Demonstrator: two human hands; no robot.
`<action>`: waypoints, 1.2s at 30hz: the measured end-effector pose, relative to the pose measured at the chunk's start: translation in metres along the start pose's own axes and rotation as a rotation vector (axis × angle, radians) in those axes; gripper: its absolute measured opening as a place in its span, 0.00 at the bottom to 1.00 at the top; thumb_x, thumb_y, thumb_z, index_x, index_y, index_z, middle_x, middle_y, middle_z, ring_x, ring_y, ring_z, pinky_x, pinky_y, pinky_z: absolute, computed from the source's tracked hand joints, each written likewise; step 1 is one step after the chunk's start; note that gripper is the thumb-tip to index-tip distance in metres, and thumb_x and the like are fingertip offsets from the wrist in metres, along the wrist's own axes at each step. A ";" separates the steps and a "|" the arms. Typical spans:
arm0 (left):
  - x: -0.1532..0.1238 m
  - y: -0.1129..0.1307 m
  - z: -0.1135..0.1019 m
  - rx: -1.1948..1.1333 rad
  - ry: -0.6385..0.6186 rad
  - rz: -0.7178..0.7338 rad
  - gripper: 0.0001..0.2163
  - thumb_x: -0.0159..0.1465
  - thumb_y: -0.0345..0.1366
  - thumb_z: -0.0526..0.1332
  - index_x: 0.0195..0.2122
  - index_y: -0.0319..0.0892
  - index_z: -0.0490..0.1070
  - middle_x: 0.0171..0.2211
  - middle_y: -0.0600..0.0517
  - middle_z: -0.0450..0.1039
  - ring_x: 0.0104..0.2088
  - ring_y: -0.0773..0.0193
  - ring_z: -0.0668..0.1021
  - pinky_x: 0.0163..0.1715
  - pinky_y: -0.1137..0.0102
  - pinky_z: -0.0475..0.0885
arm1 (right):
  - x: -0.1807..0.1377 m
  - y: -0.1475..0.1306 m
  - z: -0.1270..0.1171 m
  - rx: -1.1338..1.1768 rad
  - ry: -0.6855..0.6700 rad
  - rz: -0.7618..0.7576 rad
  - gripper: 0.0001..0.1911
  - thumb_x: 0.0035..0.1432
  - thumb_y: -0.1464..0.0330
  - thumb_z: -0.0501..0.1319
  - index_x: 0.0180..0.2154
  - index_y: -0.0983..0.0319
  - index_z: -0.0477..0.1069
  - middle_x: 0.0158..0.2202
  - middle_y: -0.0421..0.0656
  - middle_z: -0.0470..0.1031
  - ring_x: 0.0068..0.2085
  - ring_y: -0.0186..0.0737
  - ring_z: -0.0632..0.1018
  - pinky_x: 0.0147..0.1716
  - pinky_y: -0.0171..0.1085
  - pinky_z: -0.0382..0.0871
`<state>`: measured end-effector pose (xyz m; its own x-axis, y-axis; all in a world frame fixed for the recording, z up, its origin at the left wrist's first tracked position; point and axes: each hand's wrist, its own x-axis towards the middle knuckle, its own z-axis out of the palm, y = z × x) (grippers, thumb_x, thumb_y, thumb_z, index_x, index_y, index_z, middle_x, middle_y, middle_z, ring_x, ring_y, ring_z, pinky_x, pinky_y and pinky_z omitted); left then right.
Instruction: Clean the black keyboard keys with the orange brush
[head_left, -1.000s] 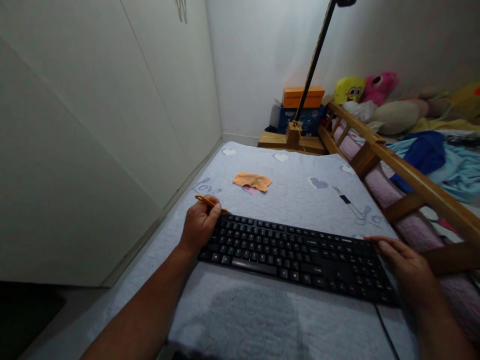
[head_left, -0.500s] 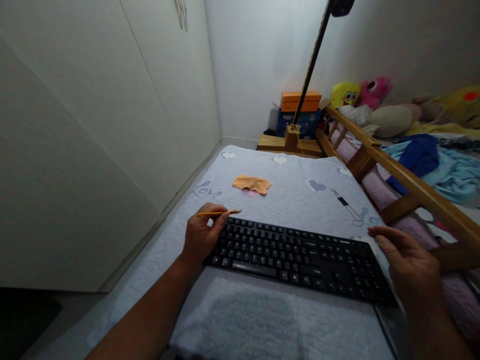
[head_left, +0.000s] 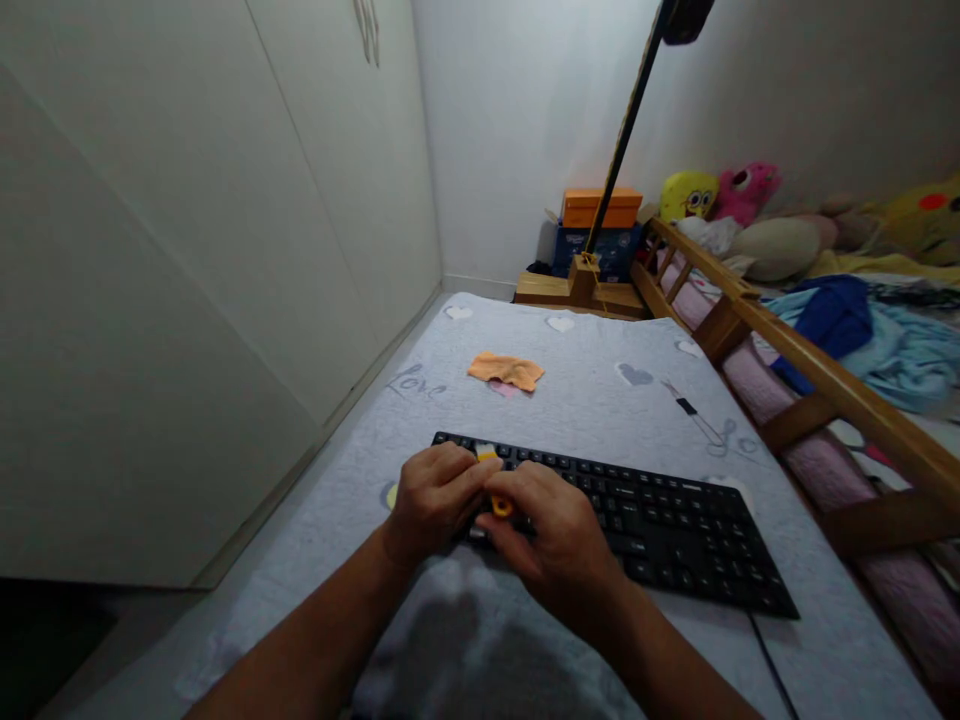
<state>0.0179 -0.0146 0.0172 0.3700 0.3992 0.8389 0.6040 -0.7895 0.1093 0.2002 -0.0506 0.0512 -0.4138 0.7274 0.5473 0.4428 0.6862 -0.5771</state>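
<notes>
A small yellow brush (head_left: pixel 501 508) with a pale tip is held between my two hands above the left part of a black keyboard (head_left: pixel 660 545). My left hand (head_left: pixel 435 500) is closed, its thumb lying along the brush near the pale end. From the other side, my right hand (head_left: pixel 551 520) closes its thumb and fingers around the yellow handle. Much of the brush is covered by the fingers. The hands hide many of the keyboard's left keys.
An orange cloth (head_left: pixel 506 370) lies on the patterned bedspread (head_left: pixel 585 400) beyond the keyboard. Farther right is a thin wire tool with a black grip (head_left: pixel 686 406). A wooden rail (head_left: pixel 817 340) borders the right side, and a white cabinet (head_left: pixel 187 250) stands at left. The keyboard cable (head_left: pixel 772 665) runs toward me.
My right hand has moved left from the keyboard's right end and now grips the brush. My left hand has shifted right and slightly nearer, and the brush has turned to point away from me.
</notes>
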 end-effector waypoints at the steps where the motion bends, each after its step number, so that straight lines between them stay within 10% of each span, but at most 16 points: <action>1: 0.000 0.000 -0.001 0.000 0.000 0.007 0.10 0.73 0.36 0.57 0.42 0.41 0.79 0.25 0.51 0.75 0.24 0.66 0.74 0.25 0.71 0.69 | 0.000 0.002 0.005 -0.003 0.028 -0.024 0.06 0.66 0.72 0.60 0.42 0.59 0.74 0.35 0.43 0.78 0.36 0.40 0.78 0.38 0.38 0.73; 6: -0.004 0.000 0.000 -0.034 -0.011 -0.068 0.09 0.73 0.37 0.59 0.44 0.42 0.79 0.28 0.51 0.77 0.27 0.65 0.77 0.29 0.71 0.72 | 0.005 0.013 0.010 0.017 0.104 0.011 0.09 0.69 0.72 0.57 0.44 0.59 0.76 0.35 0.44 0.78 0.37 0.40 0.78 0.37 0.37 0.71; 13: -0.011 -0.035 0.001 -0.068 0.179 -0.708 0.09 0.70 0.34 0.58 0.45 0.42 0.78 0.38 0.50 0.76 0.37 0.63 0.78 0.39 0.69 0.73 | 0.039 0.046 -0.006 0.318 0.238 0.445 0.10 0.64 0.61 0.61 0.35 0.61 0.75 0.26 0.39 0.74 0.28 0.37 0.75 0.29 0.35 0.67; 18: -0.021 -0.074 0.008 -0.147 0.052 -1.024 0.12 0.65 0.39 0.59 0.42 0.41 0.79 0.41 0.47 0.78 0.41 0.57 0.78 0.45 0.63 0.73 | 0.060 0.073 0.004 0.504 0.235 0.627 0.18 0.54 0.52 0.66 0.32 0.62 0.74 0.22 0.37 0.70 0.22 0.33 0.69 0.22 0.34 0.63; 36: -0.025 -0.078 0.021 -0.346 -0.193 -1.121 0.14 0.63 0.44 0.59 0.38 0.42 0.80 0.35 0.50 0.80 0.35 0.57 0.78 0.38 0.65 0.71 | 0.072 0.089 0.030 0.475 0.097 0.583 0.15 0.56 0.55 0.61 0.29 0.60 0.71 0.23 0.37 0.69 0.23 0.33 0.69 0.23 0.34 0.62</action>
<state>-0.0237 0.0462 -0.0238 -0.1250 0.9878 0.0927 0.4471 -0.0273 0.8941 0.1859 0.0629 0.0213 -0.1365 0.9843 0.1120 0.1696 0.1346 -0.9763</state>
